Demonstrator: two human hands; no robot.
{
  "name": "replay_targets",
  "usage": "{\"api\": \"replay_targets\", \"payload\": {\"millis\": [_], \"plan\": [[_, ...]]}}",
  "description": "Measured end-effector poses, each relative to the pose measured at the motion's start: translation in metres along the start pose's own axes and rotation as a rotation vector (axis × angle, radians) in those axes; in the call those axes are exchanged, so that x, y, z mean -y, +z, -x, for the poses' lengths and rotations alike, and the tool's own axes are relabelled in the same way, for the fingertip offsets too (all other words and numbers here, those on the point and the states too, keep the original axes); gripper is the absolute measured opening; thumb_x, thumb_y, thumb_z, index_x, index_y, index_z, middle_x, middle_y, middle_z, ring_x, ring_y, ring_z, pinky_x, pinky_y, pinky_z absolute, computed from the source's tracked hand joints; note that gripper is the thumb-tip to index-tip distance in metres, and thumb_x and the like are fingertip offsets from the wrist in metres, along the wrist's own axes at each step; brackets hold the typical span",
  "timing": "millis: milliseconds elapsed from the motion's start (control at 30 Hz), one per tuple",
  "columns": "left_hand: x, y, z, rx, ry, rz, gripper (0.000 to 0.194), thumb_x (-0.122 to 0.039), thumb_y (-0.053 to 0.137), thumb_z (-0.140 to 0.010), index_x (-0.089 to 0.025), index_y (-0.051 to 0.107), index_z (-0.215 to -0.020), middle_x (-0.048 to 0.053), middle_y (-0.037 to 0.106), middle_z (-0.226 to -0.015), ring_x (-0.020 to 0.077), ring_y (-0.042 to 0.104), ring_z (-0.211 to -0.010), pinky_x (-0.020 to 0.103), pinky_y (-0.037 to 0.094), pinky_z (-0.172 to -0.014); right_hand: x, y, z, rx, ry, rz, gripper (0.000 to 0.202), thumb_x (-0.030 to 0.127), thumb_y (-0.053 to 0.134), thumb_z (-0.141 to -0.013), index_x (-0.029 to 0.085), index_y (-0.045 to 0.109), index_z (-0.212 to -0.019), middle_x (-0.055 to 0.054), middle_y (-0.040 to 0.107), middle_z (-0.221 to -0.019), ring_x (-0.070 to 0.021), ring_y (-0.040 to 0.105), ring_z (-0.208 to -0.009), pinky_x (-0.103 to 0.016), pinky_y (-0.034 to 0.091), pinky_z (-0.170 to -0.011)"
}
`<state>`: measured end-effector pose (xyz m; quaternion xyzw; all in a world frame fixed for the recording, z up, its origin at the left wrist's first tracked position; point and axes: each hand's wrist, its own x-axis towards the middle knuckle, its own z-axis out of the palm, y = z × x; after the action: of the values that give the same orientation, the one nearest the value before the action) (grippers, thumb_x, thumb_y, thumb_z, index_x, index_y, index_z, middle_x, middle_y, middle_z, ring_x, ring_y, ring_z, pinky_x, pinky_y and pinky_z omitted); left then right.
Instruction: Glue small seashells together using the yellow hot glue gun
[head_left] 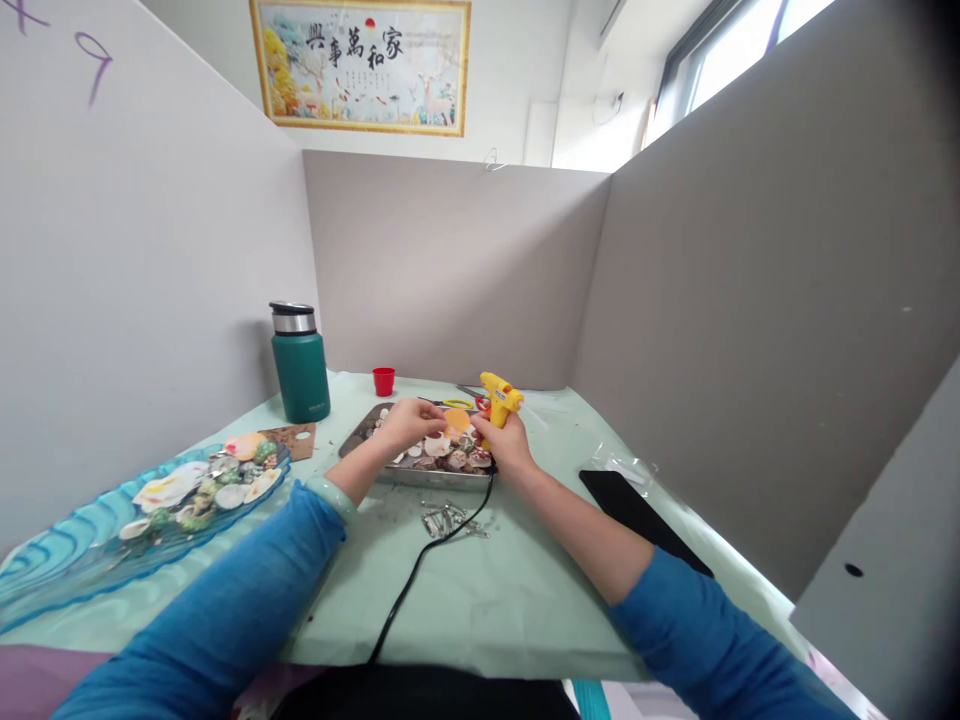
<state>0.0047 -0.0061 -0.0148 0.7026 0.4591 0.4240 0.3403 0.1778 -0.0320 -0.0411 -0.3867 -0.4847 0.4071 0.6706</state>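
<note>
My right hand (508,442) is wrapped round the handle of a yellow hot glue gun (497,392), whose black cord (420,560) runs down toward the table's front edge. My left hand (412,424) hovers over a metal tray (442,480) of seashells, its thumb and fingers pinched together. Whatever is between those fingertips is too small or hidden to make out. Between both hands an orange shell (457,421) shows; I cannot tell whether either hand touches it. Mixed shells (427,462) fill the tray below.
At left lies a blue wavy dish (67,560) with shells, beside a brown board (298,440). Behind stand a green bottle (300,375) and a red cup (383,381). Yellow-handled scissors (456,404) lie past the tray, metal clips (450,519) in front, a black slab (641,520) at right.
</note>
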Motion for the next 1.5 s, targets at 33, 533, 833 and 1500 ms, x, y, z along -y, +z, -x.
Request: {"api": "replay_targets", "payload": {"millis": [33, 533, 833, 1500], "plan": [[0.001, 0.0, -0.001, -0.009, -0.009, 0.054, 0.019, -0.027, 0.076, -0.059, -0.015, 0.068, -0.07, 0.005, 0.068, -0.065, 0.0172, 0.065, -0.062, 0.026, 0.046, -0.058, 0.001, 0.0, 0.0, -0.001, 0.002, -0.004, 0.037, 0.026, 0.069, -0.061, 0.02, 0.049, -0.092, 0.006, 0.058, -0.065, -0.0109, 0.052, -0.049, -0.024, 0.044, -0.047], [-0.008, -0.003, 0.005, 0.202, 0.153, 0.133, 0.032, -0.016, 0.065, -0.063, -0.018, 0.068, -0.094, 0.008, 0.07, -0.093, 0.0191, 0.066, -0.083, 0.028, 0.052, -0.067, 0.004, -0.004, -0.003, 0.016, 0.11, -0.015, 0.03, 0.023, 0.065, -0.061, 0.022, 0.046, -0.084, 0.007, 0.054, -0.046, -0.0122, 0.049, -0.038, -0.023, 0.039, -0.038], [-0.01, 0.001, 0.006, 0.115, 0.09, 0.126, 0.021, -0.026, 0.074, -0.065, -0.016, 0.073, -0.084, 0.005, 0.073, -0.079, 0.0177, 0.066, -0.072, 0.03, 0.052, -0.072, 0.003, -0.005, -0.003, 0.044, 0.098, -0.01, 0.031, 0.029, 0.066, -0.064, 0.021, 0.048, -0.088, 0.007, 0.054, -0.046, -0.0124, 0.048, -0.04, -0.022, 0.037, -0.038], [-0.007, 0.001, 0.007, 0.135, -0.19, 0.248, 0.039, -0.046, 0.078, -0.062, -0.011, 0.064, -0.073, 0.002, 0.062, -0.059, 0.0108, 0.057, -0.047, 0.024, 0.046, -0.048, 0.001, -0.003, 0.003, 0.126, -0.021, -0.016, 0.035, 0.03, 0.068, -0.064, 0.019, 0.05, -0.092, 0.006, 0.055, -0.061, -0.0095, 0.049, -0.046, -0.021, 0.04, -0.04]]}}
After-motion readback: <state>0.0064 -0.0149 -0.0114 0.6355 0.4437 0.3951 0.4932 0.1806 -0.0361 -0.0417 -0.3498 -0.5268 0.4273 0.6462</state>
